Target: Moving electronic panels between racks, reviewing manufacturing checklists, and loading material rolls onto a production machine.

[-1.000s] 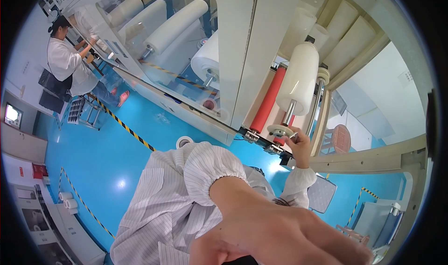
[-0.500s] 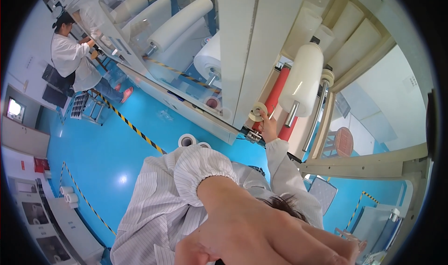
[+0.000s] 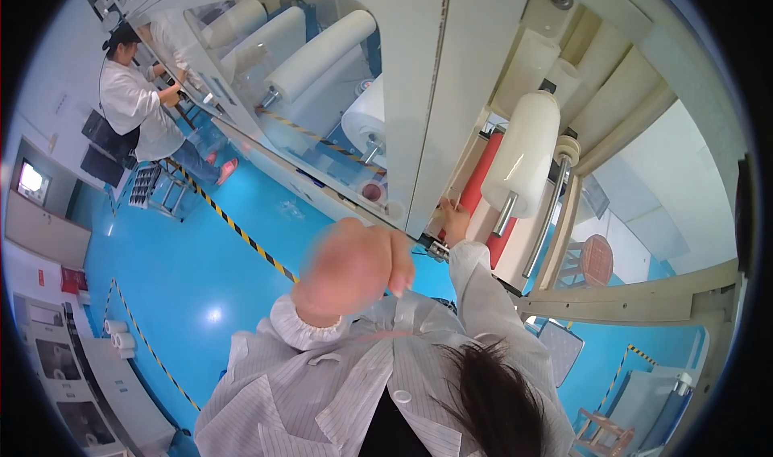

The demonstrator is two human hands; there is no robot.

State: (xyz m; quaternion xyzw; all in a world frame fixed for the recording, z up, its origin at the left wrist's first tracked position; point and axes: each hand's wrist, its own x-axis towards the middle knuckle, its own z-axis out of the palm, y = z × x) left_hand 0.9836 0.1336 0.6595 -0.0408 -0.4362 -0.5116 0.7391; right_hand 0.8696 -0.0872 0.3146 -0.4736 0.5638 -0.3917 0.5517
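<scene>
My left hand (image 3: 346,268) is raised in front of my chest, smeared by motion. Its fingers hang bent toward the right, and I cannot make out anything in them. At the machine, my right hand (image 3: 456,220) reaches in beside a red roller (image 3: 481,171), at the roller's near end. Its fingers are curled, and whatever they hold is hidden. Just right of that hand, a thick roll of white film (image 3: 525,151) sits on a metal shaft (image 3: 505,215).
A white machine panel (image 3: 419,78) with a clear window shows more film rolls (image 3: 322,50). At the far left a person (image 3: 133,95) sits at the machine. Striped tape (image 3: 233,223) crosses the blue floor. A round brown stool (image 3: 592,260) stands right.
My left hand has moved away from close to the camera, up and forward. The tape roll seen by my right hand is no longer visible. My right hand has shifted slightly left and down.
</scene>
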